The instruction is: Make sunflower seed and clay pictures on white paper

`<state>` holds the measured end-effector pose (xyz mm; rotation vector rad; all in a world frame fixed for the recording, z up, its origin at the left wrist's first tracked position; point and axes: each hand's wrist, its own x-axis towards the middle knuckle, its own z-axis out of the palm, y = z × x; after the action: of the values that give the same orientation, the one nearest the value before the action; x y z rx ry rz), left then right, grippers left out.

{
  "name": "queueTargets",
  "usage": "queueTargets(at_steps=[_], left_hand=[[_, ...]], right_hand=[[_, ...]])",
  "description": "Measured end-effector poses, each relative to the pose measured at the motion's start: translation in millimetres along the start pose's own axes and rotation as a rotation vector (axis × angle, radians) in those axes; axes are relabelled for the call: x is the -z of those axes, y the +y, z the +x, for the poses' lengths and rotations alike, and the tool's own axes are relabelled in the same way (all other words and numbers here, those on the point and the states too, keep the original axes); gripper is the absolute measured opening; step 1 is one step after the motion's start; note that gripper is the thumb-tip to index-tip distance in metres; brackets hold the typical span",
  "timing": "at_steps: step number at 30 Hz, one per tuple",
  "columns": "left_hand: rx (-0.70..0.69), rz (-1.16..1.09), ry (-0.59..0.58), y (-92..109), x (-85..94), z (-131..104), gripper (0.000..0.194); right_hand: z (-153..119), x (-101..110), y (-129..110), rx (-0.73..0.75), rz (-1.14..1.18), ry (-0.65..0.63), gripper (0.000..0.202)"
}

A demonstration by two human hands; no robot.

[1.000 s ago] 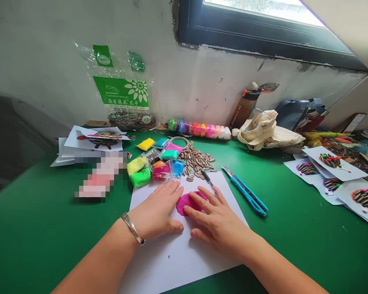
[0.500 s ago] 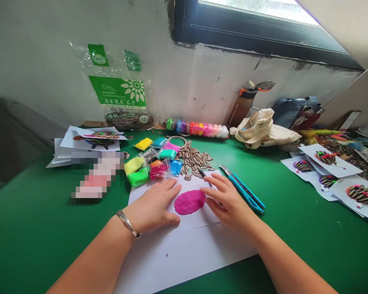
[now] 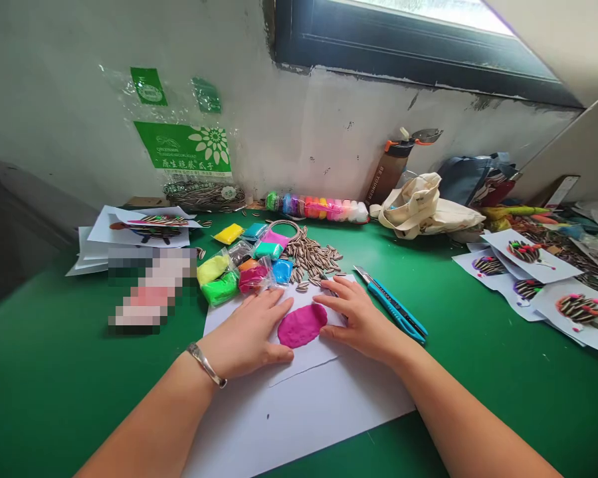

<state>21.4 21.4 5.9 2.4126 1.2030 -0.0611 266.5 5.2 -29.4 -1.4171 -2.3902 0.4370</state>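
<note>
A flattened magenta oval of modelling clay (image 3: 302,326) lies on a small white sheet (image 3: 299,364), which rests on a larger white sheet (image 3: 279,438). My left hand (image 3: 252,332) lies on the paper just left of the clay, fingers spread, with a silver bracelet on the wrist. To the right, my right hand (image 3: 361,318) has its fingers apart, and its fingertips reach the clay's right edge. Whether they press on it I cannot tell. A dark pen seen earlier is mostly hidden under that hand.
Bagged coloured clay (image 3: 222,287) and a heap of sunflower seeds (image 3: 311,255) sit beyond the paper. A blue utility knife (image 3: 393,305) lies to the right. Seed pictures (image 3: 583,312) are at far right, others (image 3: 149,226) at left. A bottle (image 3: 391,169) and cloth bag (image 3: 413,209) stand behind.
My right hand has moved left and forward, closer to the clay's right edge and over the pen. My left hand stays beside the clay. The view has shifted slightly.
</note>
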Motion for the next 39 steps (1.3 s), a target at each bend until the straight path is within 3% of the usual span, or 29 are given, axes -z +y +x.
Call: queueTargets(at_steps=[5, 12, 16, 21, 26, 39], left_hand=[[-0.006, -0.005, -0.004, -1.0, 0.0, -0.5, 0.081], [-0.044, -0.005, 0.039, -2.3, -0.3, -4.5, 0.073], [-0.047, -0.012, 0.035, -0.1, -0.8, -7.3, 0.071], [-0.048, 0.001, 0.017, -0.2, -1.7, -7.8, 0.071], [-0.045, -0.027, 0.018, -1.5, -2.1, -6.9, 0.072], [-0.013, -0.017, -0.024, 3.0, 1.8, -4.1, 0.073]], right_hand=[[4.4, -1.1, 1.0, -0.004, 0.024, 0.000, 0.037], [-2.5, 0.6, -8.3, -0.028, -0.026, -0.007, 0.038], [-7.1, 12.9, -18.6, -0.007, -0.066, -0.061, 0.035], [-3.8, 27.7, -27.5, 0.099, -0.067, -0.006, 0.035], [0.9, 18.1, -23.3, 0.130, -0.035, -0.094, 0.042], [3.3, 11.0, -11.4, 0.105, 0.053, -0.140, 0.022]])
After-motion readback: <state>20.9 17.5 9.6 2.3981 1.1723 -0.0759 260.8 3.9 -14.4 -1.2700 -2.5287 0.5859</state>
